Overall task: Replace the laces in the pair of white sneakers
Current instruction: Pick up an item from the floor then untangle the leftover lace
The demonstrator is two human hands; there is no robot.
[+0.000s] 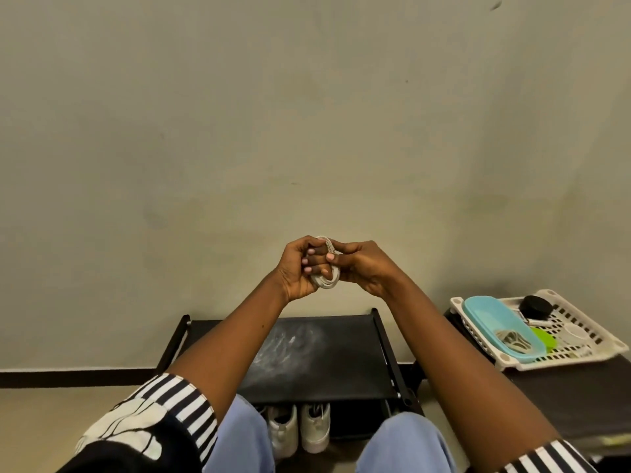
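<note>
A coiled white lace (327,280) is held up in front of the wall between both hands. My left hand (300,268) curls its fingers round the coil from the left. My right hand (362,266) grips it from the right, thumb and fingers closed on the top loop. Two white sneakers (298,428) stand side by side on the lower shelf of a black shoe rack (341,353), partly hidden between my knees.
A white slotted basket (580,349) sits on a dark surface at the right, holding a light blue container (495,319) with laces inside, a black round tin (536,306) and a green item. The wall is straight ahead.
</note>
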